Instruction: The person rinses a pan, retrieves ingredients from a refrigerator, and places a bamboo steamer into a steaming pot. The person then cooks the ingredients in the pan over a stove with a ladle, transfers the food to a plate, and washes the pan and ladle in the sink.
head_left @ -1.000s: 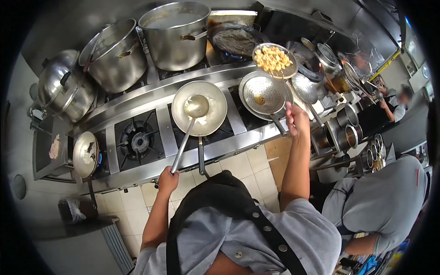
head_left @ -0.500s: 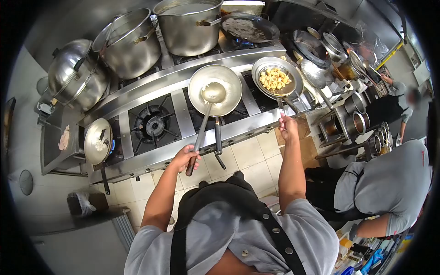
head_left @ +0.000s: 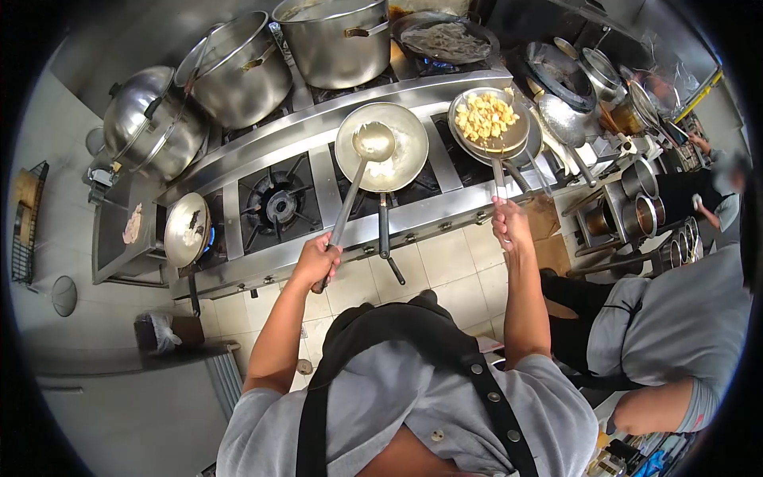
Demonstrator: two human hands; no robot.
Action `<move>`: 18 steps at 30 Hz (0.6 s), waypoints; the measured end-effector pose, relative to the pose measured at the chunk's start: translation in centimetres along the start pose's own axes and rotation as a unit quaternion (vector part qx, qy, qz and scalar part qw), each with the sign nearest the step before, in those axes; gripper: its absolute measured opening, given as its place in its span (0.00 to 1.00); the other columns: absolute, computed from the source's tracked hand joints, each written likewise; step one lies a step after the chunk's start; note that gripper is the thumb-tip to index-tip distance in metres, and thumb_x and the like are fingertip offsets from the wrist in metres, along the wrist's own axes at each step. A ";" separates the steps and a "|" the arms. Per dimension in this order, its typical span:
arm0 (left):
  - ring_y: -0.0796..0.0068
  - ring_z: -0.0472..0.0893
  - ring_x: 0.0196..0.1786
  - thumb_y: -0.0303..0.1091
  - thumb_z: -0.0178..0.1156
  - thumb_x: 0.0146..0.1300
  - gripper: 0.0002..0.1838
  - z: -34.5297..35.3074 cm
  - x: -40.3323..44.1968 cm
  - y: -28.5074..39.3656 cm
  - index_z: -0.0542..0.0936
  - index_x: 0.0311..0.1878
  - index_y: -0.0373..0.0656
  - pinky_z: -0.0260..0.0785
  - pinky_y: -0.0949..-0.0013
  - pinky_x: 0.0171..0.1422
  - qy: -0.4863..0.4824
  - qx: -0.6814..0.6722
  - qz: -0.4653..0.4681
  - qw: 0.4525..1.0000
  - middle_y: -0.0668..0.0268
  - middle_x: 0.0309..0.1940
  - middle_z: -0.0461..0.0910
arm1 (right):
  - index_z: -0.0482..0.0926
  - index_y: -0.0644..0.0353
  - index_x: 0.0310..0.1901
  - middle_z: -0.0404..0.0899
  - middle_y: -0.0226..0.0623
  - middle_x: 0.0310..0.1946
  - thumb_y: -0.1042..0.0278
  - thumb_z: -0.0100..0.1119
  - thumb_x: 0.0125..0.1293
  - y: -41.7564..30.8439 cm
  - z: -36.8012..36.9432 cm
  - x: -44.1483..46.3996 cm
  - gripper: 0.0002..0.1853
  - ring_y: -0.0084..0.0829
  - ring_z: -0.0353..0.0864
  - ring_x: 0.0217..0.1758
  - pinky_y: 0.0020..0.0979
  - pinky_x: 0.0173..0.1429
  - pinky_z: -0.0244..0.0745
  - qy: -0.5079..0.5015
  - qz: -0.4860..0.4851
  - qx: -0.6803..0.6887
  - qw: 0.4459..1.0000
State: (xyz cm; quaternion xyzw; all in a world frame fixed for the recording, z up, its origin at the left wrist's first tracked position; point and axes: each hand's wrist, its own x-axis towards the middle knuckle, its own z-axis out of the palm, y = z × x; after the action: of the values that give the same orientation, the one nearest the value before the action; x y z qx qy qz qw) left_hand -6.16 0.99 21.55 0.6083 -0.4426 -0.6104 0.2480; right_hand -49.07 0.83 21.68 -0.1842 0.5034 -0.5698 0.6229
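My left hand (head_left: pixel 318 261) is closed around the handle of a ladle (head_left: pixel 373 142). The ladle's bowl is over a light metal frying pan (head_left: pixel 413 143) on the stove, and whitish matter (head_left: pixel 382 168) shows on the pan bottom. This pan's black handle (head_left: pixel 384 226) points toward me, untouched. My right hand (head_left: pixel 511 225) grips the handle of what looks like a round strainer (head_left: pixel 510 141). Small yellow-golden chunks (head_left: pixel 486 116) are heaped in it. Beneath it, partly covered, sits another pan (head_left: pixel 532 147).
Large steel pots (head_left: pixel 338 52) line the back. A bare burner (head_left: pixel 278 205) is left of the middle pan. Another pan (head_left: pixel 184 230) sits over a blue flame at far left. A co-worker in grey (head_left: pixel 675 318) stands close on my right; another person (head_left: pixel 711 191) is beyond.
The ladle bowl has shifted toward the pan's far left side, uncovering the whitish matter. The strainer with the yellow chunks has moved slightly away from me. The whole view has shifted a little.
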 end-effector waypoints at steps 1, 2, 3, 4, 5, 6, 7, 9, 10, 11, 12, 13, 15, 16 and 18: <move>0.81 0.68 0.12 0.25 0.55 0.63 0.20 -0.3 -0.2 1.1 0.71 0.59 0.37 0.60 0.74 0.16 -0.011 0.036 0.025 0.999 0.71 0.19 0.71 | 0.70 0.58 0.47 0.63 0.23 0.17 0.71 0.50 0.67 -0.1 0.9 -1.2 0.08 0.14 0.56 0.10 0.19 0.10 0.47 -0.006 -0.004 -0.014 1.000; 0.81 0.68 0.12 0.25 0.55 0.63 0.19 -0.5 0.1 1.4 0.71 0.58 0.36 0.61 0.74 0.16 -0.013 0.040 0.029 0.999 0.70 0.19 0.71 | 0.71 0.57 0.47 0.63 0.23 0.17 0.70 0.51 0.67 0.0 1.7 -2.0 0.08 0.14 0.56 0.10 0.18 0.10 0.46 -0.012 -0.008 -0.029 0.999; 0.81 0.69 0.13 0.26 0.55 0.63 0.19 -0.8 0.3 1.7 0.71 0.58 0.36 0.61 0.73 0.15 -0.016 0.044 0.034 0.998 0.70 0.19 0.71 | 0.70 0.57 0.46 0.64 0.23 0.17 0.70 0.50 0.67 0.2 2.5 -2.4 0.07 0.14 0.57 0.10 0.18 0.09 0.46 -0.016 0.001 -0.027 1.000; 0.81 0.69 0.13 0.26 0.54 0.63 0.18 -1.2 0.6 1.8 0.71 0.57 0.35 0.62 0.73 0.15 -0.018 0.048 0.038 0.998 0.69 0.19 0.72 | 0.70 0.57 0.45 0.64 0.23 0.17 0.70 0.50 0.68 0.6 3.5 -2.9 0.07 0.14 0.57 0.10 0.18 0.09 0.46 -0.018 0.004 -0.033 0.999; 0.81 0.70 0.13 0.25 0.54 0.63 0.18 -1.5 0.8 2.0 0.71 0.56 0.33 0.62 0.73 0.15 -0.024 0.047 0.036 0.998 0.68 0.19 0.72 | 0.70 0.57 0.45 0.63 0.23 0.17 0.70 0.50 0.68 1.1 4.5 -3.4 0.07 0.14 0.57 0.10 0.18 0.09 0.47 -0.021 0.007 -0.040 0.999; 0.81 0.70 0.13 0.25 0.55 0.63 0.17 -1.6 0.8 2.0 0.72 0.55 0.34 0.62 0.73 0.15 -0.015 0.046 0.032 0.998 0.69 0.19 0.72 | 0.70 0.57 0.45 0.63 0.23 0.17 0.70 0.50 0.68 1.6 5.6 -3.7 0.06 0.14 0.57 0.10 0.18 0.09 0.47 -0.023 0.009 -0.046 0.999; 0.81 0.69 0.13 0.25 0.55 0.62 0.17 -1.6 0.4 2.4 0.73 0.55 0.35 0.62 0.73 0.16 -0.006 0.047 0.028 0.999 0.69 0.20 0.72 | 0.70 0.57 0.44 0.65 0.24 0.17 0.71 0.51 0.67 2.3 6.5 -4.0 0.06 0.15 0.57 0.10 0.20 0.09 0.47 -0.023 0.011 -0.062 0.998; 0.81 0.69 0.13 0.26 0.55 0.62 0.16 -1.8 -0.4 3.2 0.74 0.54 0.36 0.62 0.73 0.16 0.002 0.059 0.021 0.998 0.70 0.20 0.72 | 0.71 0.57 0.44 0.66 0.24 0.17 0.70 0.52 0.67 4.6 8.0 -3.7 0.06 0.15 0.58 0.10 0.19 0.10 0.48 -0.002 0.004 -0.096 0.995; 0.81 0.69 0.13 0.26 0.55 0.62 0.16 -2.0 -0.8 3.5 0.74 0.54 0.36 0.63 0.73 0.16 0.002 0.070 0.019 0.997 0.70 0.20 0.72 | 0.71 0.57 0.43 0.66 0.24 0.18 0.70 0.52 0.67 5.9 8.4 -3.3 0.06 0.14 0.58 0.10 0.19 0.10 0.49 0.008 0.001 -0.114 0.993; 0.81 0.69 0.14 0.26 0.55 0.63 0.15 -2.3 -1.1 3.6 0.74 0.53 0.37 0.63 0.73 0.16 0.003 0.081 0.016 0.997 0.70 0.20 0.72 | 0.72 0.58 0.43 0.69 0.27 0.19 0.70 0.52 0.67 7.2 8.7 -2.9 0.06 0.19 0.63 0.12 0.22 0.13 0.54 0.011 -0.025 -0.145 0.989; 0.81 0.69 0.14 0.26 0.55 0.63 0.15 -2.5 -1.3 3.6 0.75 0.53 0.37 0.63 0.73 0.16 0.001 0.075 0.020 0.997 0.70 0.20 0.72 | 0.72 0.59 0.43 0.71 0.31 0.20 0.70 0.51 0.67 8.6 8.9 -2.3 0.06 0.23 0.67 0.14 0.24 0.16 0.59 0.013 -0.050 -0.174 0.983; 0.81 0.69 0.14 0.26 0.55 0.63 0.15 -2.7 -1.5 3.5 0.75 0.53 0.37 0.63 0.73 0.16 -0.002 0.069 0.023 0.997 0.70 0.20 0.72 | 0.73 0.61 0.43 0.74 0.34 0.21 0.70 0.51 0.67 10.0 9.3 -1.9 0.06 0.27 0.72 0.16 0.27 0.18 0.65 0.015 -0.075 -0.204 0.976; 0.81 0.69 0.14 0.27 0.55 0.64 0.14 -3.0 -2.0 3.4 0.75 0.52 0.38 0.62 0.72 0.16 -0.005 0.053 0.013 0.999 0.70 0.20 0.72 | 0.74 0.66 0.45 0.77 0.40 0.26 0.73 0.50 0.67 12.8 9.8 -1.3 0.08 0.34 0.77 0.24 0.33 0.30 0.73 0.068 -0.237 -0.376 0.893; 0.81 0.69 0.14 0.27 0.55 0.64 0.14 -3.2 -1.8 3.3 0.75 0.52 0.38 0.62 0.72 0.16 -0.007 0.048 0.009 0.999 0.70 0.20 0.72 | 0.74 0.69 0.45 0.79 0.43 0.28 0.75 0.50 0.66 13.4 10.7 -1.6 0.09 0.38 0.80 0.27 0.36 0.36 0.77 0.093 -0.314 -0.454 0.829; 0.81 0.69 0.14 0.27 0.55 0.64 0.14 -3.5 -1.7 2.9 0.75 0.52 0.38 0.62 0.72 0.16 -0.013 0.037 -0.001 0.999 0.70 0.20 0.72 | 0.74 0.71 0.46 0.80 0.57 0.36 0.74 0.47 0.67 14.2 11.9 -2.5 0.11 0.54 0.80 0.43 0.42 0.50 0.74 0.096 -0.275 -0.471 0.833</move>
State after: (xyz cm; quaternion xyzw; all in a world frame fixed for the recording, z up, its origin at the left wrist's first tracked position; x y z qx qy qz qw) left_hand -3.22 0.16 25.31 0.6094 -0.4675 -0.6018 0.2189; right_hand -31.24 3.03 16.38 -0.5301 0.6972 -0.4259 0.2269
